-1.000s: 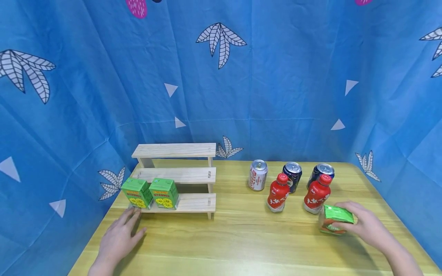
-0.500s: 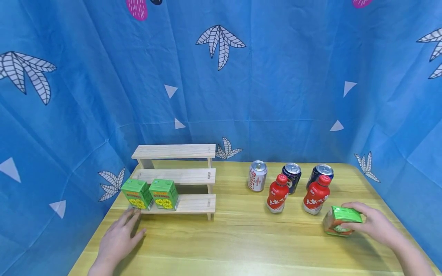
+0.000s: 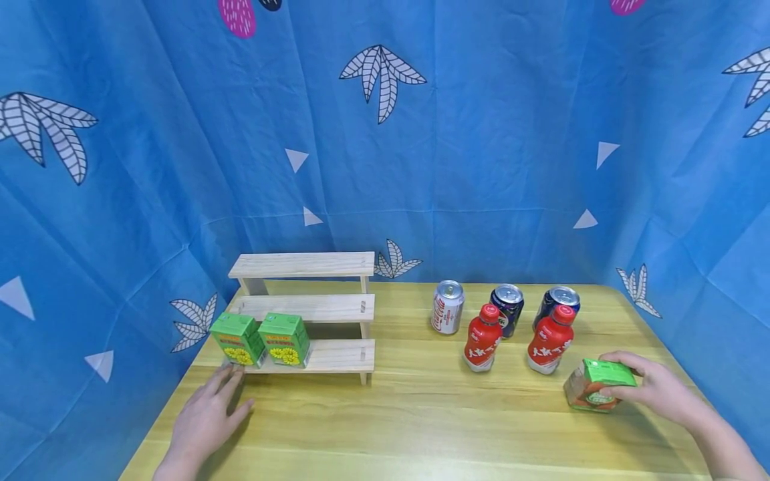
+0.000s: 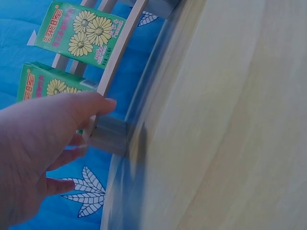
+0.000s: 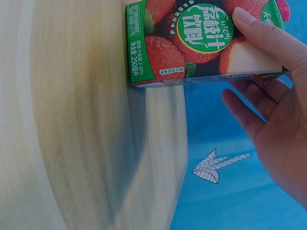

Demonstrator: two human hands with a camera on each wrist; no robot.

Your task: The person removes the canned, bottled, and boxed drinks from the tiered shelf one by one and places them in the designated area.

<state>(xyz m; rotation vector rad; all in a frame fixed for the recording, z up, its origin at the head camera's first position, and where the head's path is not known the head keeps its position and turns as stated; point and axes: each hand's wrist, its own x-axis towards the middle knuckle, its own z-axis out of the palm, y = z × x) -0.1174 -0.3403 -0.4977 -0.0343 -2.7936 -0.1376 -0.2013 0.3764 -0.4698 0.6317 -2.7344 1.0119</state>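
Observation:
My right hand (image 3: 652,391) pinches a litchi juice carton (image 5: 192,43) near its top, thumb on the printed front. In the head view the carton stands slightly tilted, its base close to the table at the right. At the left, my left hand (image 3: 207,414) lies by the front left corner of a three-tier wooden rack (image 3: 343,357), fingers reaching to the lowest board and thumb spread apart. Two green drink cartons with yellow flowers stand side by side on that board: the outer carton (image 3: 238,341) and the inner carton (image 4: 79,33).
Two red bottles, the left bottle (image 3: 483,339) and the right bottle (image 3: 550,341), stand left of the juice carton. Behind them are a white Coca-Cola can (image 3: 448,308) and two dark blue cans, one can (image 3: 508,307) left of the other. A blue curtain (image 3: 481,147) surrounds the table (image 3: 421,427).
My right hand has shifted a little to the right with the juice carton, away from the right red bottle. My left hand stays by the rack.

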